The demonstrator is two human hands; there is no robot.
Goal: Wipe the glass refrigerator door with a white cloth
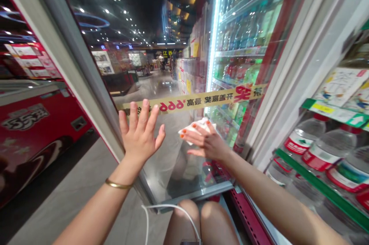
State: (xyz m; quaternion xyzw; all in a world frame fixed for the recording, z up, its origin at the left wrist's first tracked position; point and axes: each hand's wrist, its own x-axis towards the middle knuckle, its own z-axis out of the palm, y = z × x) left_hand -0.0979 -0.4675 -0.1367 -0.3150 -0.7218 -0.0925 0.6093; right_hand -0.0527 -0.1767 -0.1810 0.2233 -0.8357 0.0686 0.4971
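Shop floor (77, 183) of polished grey stone runs past a red freezer (40, 137) at left, partly seen through a glass fridge door (170, 160) standing open. Yellow strip (193, 101) across the glass shows "666" in red, upside down. Left hand (141, 133) lies open and flat on the glass, fingers spread, holding nothing; right hand (206, 143) presses a white cloth (196, 130) against it. Water bottles (323, 156) with red labels stand on a green-edged shelf at lower right

Our left hand (140, 133) stands upright, fingers spread, palm facing away from us, above our outstretched left forearm (100, 202). Our right hand (206, 141) reaches in from the other side, palm down, fingers extended, its right forearm (268, 187) angled across above our bent knees (198, 218).
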